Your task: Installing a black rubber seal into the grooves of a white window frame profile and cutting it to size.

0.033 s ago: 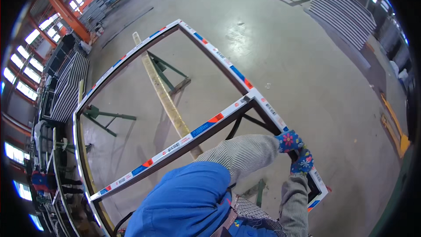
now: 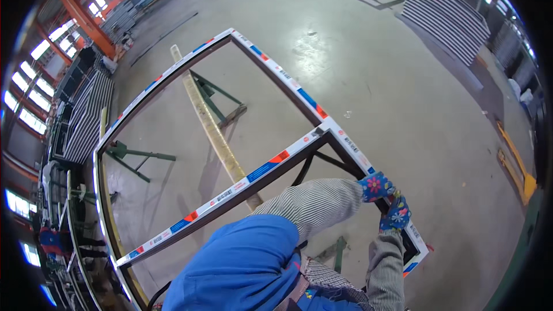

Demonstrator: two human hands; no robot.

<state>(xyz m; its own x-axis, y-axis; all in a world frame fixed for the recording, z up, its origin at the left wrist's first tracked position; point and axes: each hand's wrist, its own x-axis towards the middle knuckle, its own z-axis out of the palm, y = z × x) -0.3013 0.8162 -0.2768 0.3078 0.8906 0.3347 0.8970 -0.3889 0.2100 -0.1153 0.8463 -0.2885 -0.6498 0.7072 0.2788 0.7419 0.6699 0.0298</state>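
Note:
A large window frame (image 2: 229, 189), wrapped in white protective film with blue and red patches, spreads below me, split by a crossbar. At its right side bar my left hand (image 2: 377, 186), in a blue flowered glove, lies closed against the bar. Just below it, on the same bar, my right hand (image 2: 396, 213) is closed too, in a matching glove. The two hands almost touch. What their fingers pinch is hidden. A thin black strip (image 2: 304, 170) curves inside the frame's near opening, close to my left sleeve.
Yellowish wooden beams (image 2: 214, 132) and green stands (image 2: 216, 98) sit under the frame. Stacked striped profiles (image 2: 446, 14) stand at the far right, and a yellow metal piece (image 2: 527, 184) lies at the right. Another person (image 2: 55, 242) is at the far left.
The whole view has shifted very slightly. Both hands keep nearly the same place on the frame's right bar, and no grip visibly changes.

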